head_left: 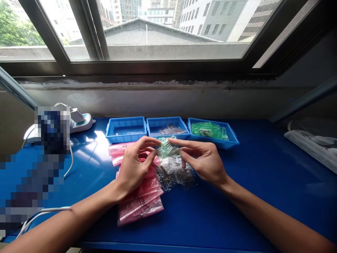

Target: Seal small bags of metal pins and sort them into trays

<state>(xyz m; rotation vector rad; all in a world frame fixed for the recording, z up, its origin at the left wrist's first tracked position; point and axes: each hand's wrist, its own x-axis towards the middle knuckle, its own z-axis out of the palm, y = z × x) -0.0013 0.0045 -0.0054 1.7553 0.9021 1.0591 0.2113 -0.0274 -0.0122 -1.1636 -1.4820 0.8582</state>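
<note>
- The blue workbench runs under both forearms; its front edge crosses the bottom of the view, and its back edge meets the wall beneath the window.
- Blue bench top stretches well to the right of the hands, as far as a white power strip.
- Both forearms reach in from the lower corners, angled toward each other, with the wrists raised and the fingers meeting at centre.
- The left hand and the right hand each pinch one small green plastic bag between fingertips and thumb, just in front of the middle tray.
- Under the hands lie one clear bag of metal parts and, to its left, a pile of pink bags, at least three, overlapping.
- Three blue plastic trays stand side by side just beyond the hands: the left tray holds a few small parts, the middle tray loose metal pins, and the right tray several green bags.
</note>
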